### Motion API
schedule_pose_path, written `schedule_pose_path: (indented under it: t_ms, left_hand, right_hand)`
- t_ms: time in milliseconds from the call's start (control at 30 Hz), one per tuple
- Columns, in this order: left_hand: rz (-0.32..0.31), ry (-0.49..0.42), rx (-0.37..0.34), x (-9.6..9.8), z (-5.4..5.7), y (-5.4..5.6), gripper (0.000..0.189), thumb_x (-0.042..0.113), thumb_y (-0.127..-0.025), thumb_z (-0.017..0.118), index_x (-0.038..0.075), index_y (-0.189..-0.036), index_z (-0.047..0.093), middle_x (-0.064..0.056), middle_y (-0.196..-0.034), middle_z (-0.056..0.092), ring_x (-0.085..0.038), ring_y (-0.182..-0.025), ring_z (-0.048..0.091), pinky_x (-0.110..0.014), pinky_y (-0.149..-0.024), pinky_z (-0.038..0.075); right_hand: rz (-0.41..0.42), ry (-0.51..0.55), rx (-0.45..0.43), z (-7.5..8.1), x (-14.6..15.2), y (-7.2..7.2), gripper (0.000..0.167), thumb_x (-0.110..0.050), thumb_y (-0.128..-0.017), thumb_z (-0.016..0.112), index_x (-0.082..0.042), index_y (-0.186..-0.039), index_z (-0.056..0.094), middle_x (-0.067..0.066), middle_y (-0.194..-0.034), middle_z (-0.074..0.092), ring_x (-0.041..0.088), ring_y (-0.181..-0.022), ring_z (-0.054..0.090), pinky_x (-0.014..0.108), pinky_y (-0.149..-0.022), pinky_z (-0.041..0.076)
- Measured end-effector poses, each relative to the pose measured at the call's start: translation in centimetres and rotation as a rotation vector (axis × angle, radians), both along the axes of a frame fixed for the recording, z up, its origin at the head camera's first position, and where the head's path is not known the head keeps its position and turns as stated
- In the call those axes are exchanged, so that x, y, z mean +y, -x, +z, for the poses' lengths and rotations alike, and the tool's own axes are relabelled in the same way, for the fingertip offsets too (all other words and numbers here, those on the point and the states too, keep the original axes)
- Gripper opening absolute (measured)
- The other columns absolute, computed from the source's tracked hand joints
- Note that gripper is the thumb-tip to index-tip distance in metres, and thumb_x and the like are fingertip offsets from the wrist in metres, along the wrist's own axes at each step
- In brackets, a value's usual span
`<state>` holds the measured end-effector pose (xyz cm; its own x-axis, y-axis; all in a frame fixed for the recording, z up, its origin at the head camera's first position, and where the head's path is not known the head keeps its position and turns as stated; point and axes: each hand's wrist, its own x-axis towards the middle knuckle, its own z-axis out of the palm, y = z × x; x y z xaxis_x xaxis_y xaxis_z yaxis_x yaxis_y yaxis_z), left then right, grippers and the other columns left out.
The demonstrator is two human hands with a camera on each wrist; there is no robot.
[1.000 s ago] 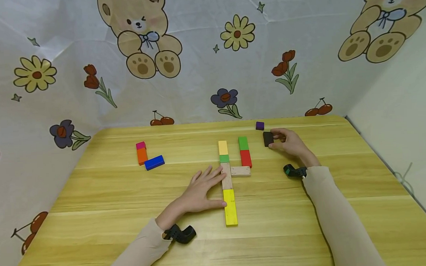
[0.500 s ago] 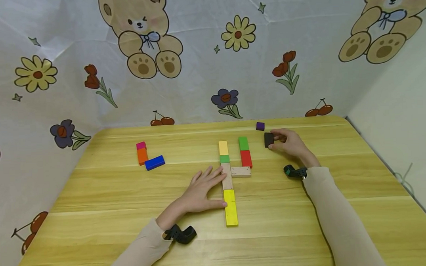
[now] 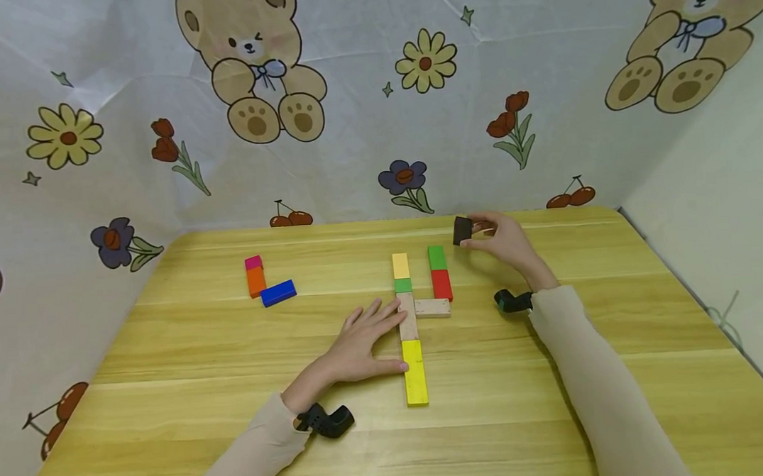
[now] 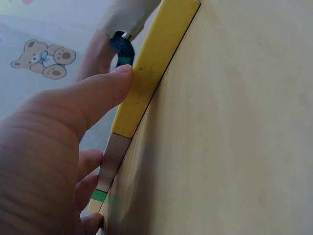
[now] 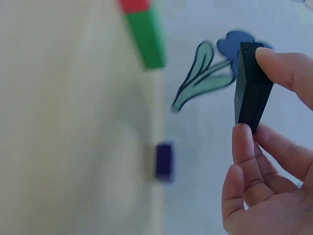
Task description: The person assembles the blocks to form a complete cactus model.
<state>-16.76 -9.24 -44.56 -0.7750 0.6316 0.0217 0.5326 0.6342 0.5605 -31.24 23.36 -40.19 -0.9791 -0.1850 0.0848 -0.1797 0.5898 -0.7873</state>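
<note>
My right hand (image 3: 506, 245) pinches a black block (image 3: 462, 230) between thumb and fingertips, off the table near its back edge. A purple cube (image 5: 165, 161) appears in the right wrist view; the head view hides it. Spread out, my left hand (image 3: 357, 349) lies beside a row of blocks. Its thumb touches the yellow block (image 3: 416, 375) and its fingertips reach the plain wooden block (image 3: 408, 318). Beyond these, the row continues with a small green block (image 3: 403, 285) and a cream block (image 3: 400, 265). Another plain wooden block (image 3: 432, 307) juts rightward from the row.
Right of the row, a green block (image 3: 436, 257) and a red block (image 3: 442, 285) lie end to end. Toward the left are a magenta block (image 3: 253, 262), an orange block (image 3: 255, 282) and a blue block (image 3: 278, 293). A printed cloth (image 3: 351, 126) hangs behind the table.
My right hand has lifted the black block from the table and carried it left and toward the back edge, in front of the purple cube. My left hand stays in place.
</note>
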Motion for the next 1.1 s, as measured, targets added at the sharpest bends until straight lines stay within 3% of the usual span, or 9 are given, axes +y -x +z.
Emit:
schedule_pose_path:
  t_ms: [300,667,1100]
  left_hand:
    - [0.004,-0.007,0.003,-0.3,-0.1,0.0,0.086,0.054,-0.085,0.068,0.021,-0.155,0.031,0.003,-0.165,0.015,-0.032,-0.152,0.008,-0.058,-0.119,0.003]
    - [-0.004,0.003,-0.007,-0.1,0.0,0.0,0.085,0.055,-0.085,0.067,0.023,-0.155,0.031,0.005,-0.165,0.014,-0.03,-0.153,0.007,-0.057,-0.12,0.003]
    - [0.006,0.024,-0.002,-0.2,-0.2,0.1,0.085,0.057,-0.085,0.066,0.023,-0.155,0.03,0.006,-0.165,0.013,-0.028,-0.153,0.007,-0.055,-0.12,0.003]
  right_hand:
    - [0.061,0.017,0.002,2.9,-5.4,1.9,0.062,-0.023,-0.08,0.081,-0.005,-0.135,0.057,0.019,-0.12,0.063,0.036,-0.113,0.057,0.046,-0.101,0.046]
    - [0.126,-0.053,-0.066,1.9,-9.8,3.4,0.062,-0.023,-0.08,0.081,-0.003,-0.134,0.058,0.018,-0.123,0.063,0.03,-0.11,0.059,0.044,-0.095,0.05]
    - [0.172,-0.13,-0.157,0.8,-11.5,5.0,0.062,-0.019,-0.079,0.081,0.0,-0.133,0.058,0.018,-0.117,0.064,0.027,-0.103,0.058,0.038,-0.091,0.049]
